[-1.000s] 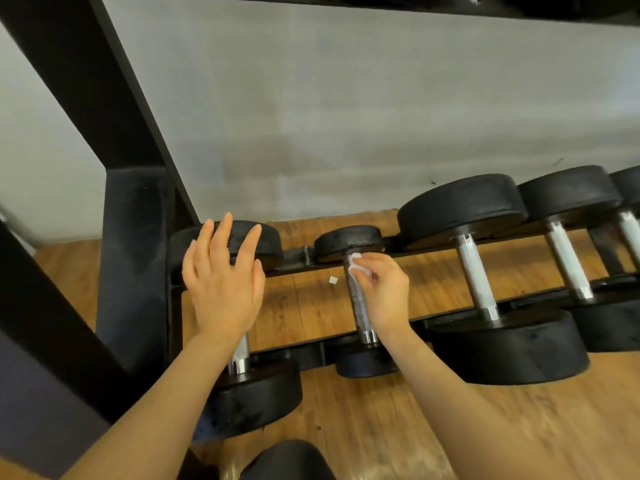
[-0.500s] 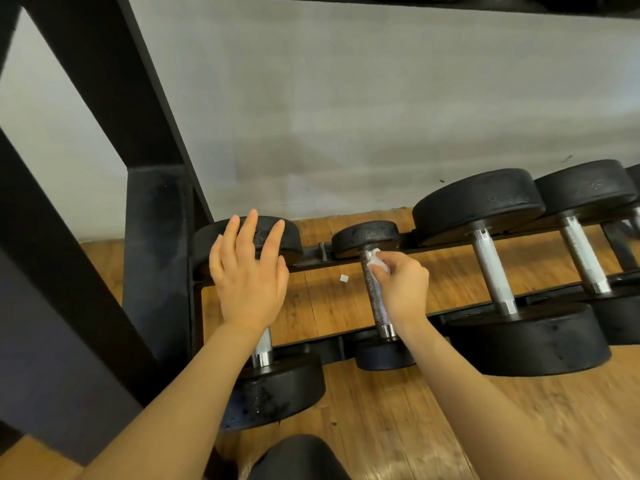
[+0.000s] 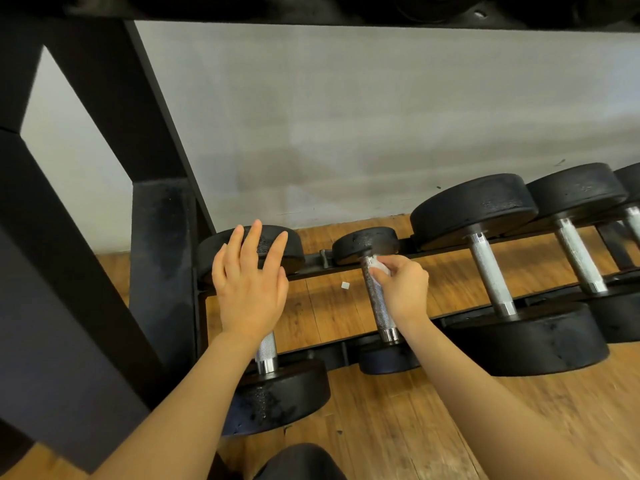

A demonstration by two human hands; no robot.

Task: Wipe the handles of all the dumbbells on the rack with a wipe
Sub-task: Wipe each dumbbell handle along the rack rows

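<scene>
Several black dumbbells with metal handles lie across the low rack rails. My right hand pinches a small white wipe against the upper end of the small dumbbell's handle. My left hand hovers with straight fingers over the leftmost dumbbell, covering most of its handle; whether it touches the far weight plate I cannot tell. To the right lies a large dumbbell, then another and part of a further one at the frame edge.
A thick black rack upright stands just left of my left hand, with slanted frame beams nearer me. An upper shelf hangs overhead. A small white scrap lies on the wooden floor between the rails. A grey wall is behind.
The view has shifted so the rack sits further right in frame. My right hand stays at the top of the small dumbbell's handle with the wipe. My left hand keeps hovering.
</scene>
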